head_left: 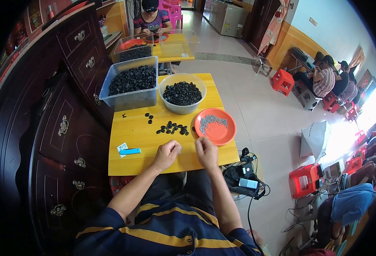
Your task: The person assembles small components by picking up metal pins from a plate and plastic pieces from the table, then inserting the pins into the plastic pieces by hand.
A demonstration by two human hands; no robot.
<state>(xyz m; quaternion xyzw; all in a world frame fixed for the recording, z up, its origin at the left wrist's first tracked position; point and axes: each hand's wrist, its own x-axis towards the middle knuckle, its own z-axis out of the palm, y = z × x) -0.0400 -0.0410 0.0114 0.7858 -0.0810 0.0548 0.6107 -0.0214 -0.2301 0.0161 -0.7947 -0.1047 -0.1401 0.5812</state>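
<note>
My left hand (166,153) and my right hand (206,151) rest close together near the front of a yellow table (132,132), fingers curled; whether they pinch a small part is too small to tell. Just beyond them lies a loose scatter of small black parts (173,127). An orange plate (215,126) with small grey metal pieces sits right of the scatter. Behind stand a clear round bowl (182,94) and a clear rectangular bin (130,83), both full of black parts. A blue flat tool (130,151) lies left of my left hand.
A dark wooden cabinet (55,128) runs along the left. A second yellow table (175,47) with another bin stands behind, a person seated at it. Cables and a device (245,177) lie on the floor at right. Red stools (282,81) and other people sit far right.
</note>
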